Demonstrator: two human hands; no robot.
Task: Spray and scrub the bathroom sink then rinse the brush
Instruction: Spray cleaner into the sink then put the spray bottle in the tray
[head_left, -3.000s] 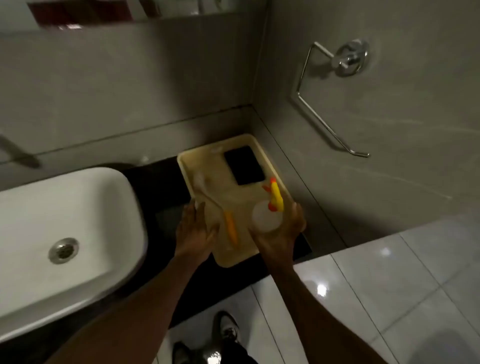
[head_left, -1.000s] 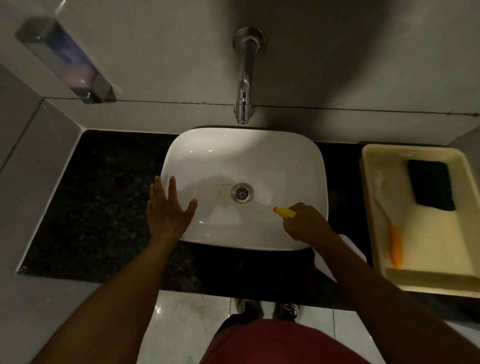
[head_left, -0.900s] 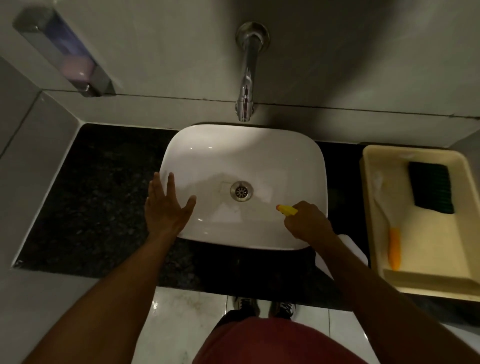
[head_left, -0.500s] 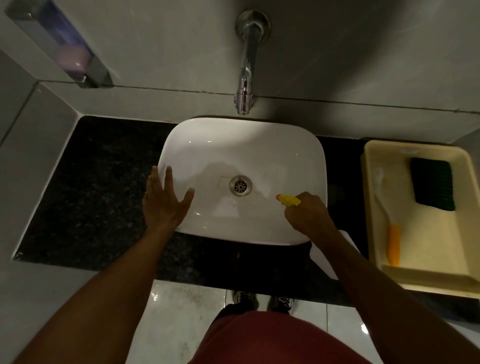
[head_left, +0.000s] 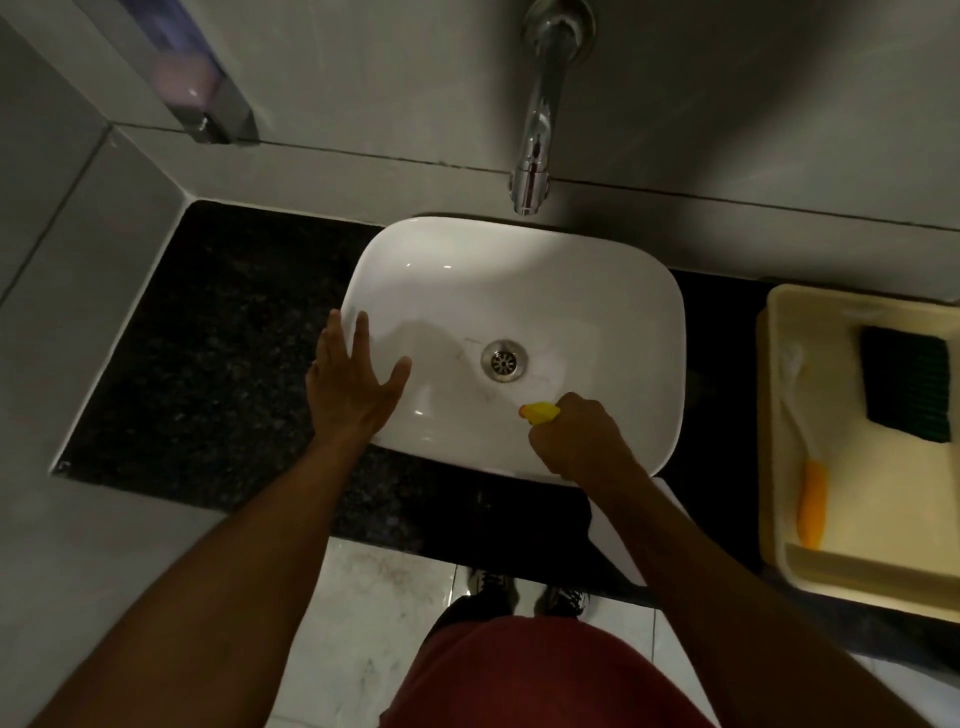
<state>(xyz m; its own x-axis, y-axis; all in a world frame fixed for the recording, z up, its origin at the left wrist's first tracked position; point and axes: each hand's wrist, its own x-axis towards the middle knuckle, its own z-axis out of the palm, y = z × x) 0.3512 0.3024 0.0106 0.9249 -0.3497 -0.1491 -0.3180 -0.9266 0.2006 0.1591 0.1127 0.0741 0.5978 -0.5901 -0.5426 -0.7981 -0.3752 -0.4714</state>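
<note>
The white basin sink (head_left: 519, 270) sits on a black counter, with a metal drain (head_left: 504, 360) at its middle. My right hand (head_left: 576, 441) is closed on a spray bottle (head_left: 540, 412); its yellow nozzle points into the bowl from the front right, and the white bottle body shows below my forearm. My left hand (head_left: 358, 387) lies open and flat on the sink's front left rim. A brush with an orange handle (head_left: 812, 512) and white bristles lies in the cream tray (head_left: 779, 566) at the right, untouched.
A chrome faucet (head_left: 537, 130) juts from the wall above the sink. A soap dispenser (head_left: 200, 88) hangs at the upper left. A dark green scrub pad (head_left: 909, 389) lies in the tray. The black granite counter (head_left: 218, 353) extends left. My shoes show on the tiled floor below.
Since three seconds ago the spray bottle has gone from the tray to over the sink in my right hand. In the last second my hands hardly moved.
</note>
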